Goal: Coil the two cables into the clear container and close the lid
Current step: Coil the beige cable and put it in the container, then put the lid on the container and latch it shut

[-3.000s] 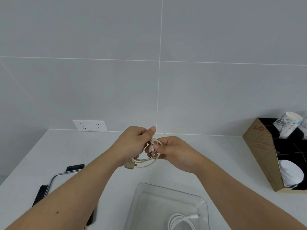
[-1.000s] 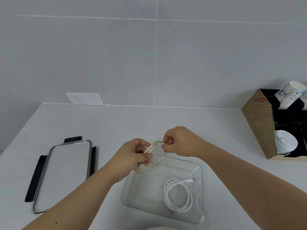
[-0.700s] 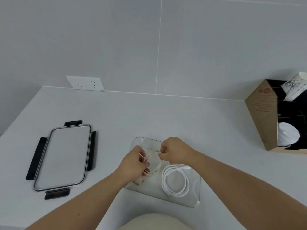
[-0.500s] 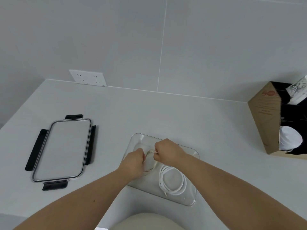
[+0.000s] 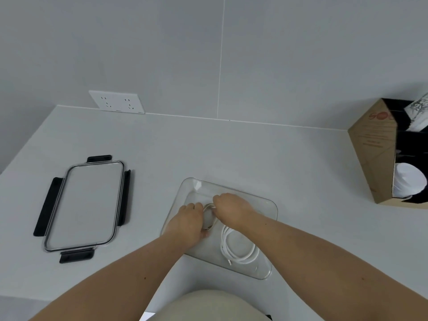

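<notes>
Head-camera view: a beige coiled cable (image 5: 209, 216) is held inside the clear container (image 5: 269, 206), in its left half, and is largely covered by the two hands. The left hand (image 5: 188, 222) is closed around the coil's left side, and the right hand (image 5: 230, 209) is pinched on its top edge; whether the coil touches the container floor cannot be told. A white coiled cable (image 5: 238, 247) is seen lying loose in the container's right half, partly hidden under the right wrist. The container's near rim is hard to trace against the pale counter (image 5: 208, 147). Well to the left of the container, the lid (image 5: 85, 205) with black clips is laid flat. Far right of the container, a cardboard box (image 5: 372, 154) is cut off by the frame. Behind the container, a wall socket (image 5: 117, 101) is visible.
</notes>
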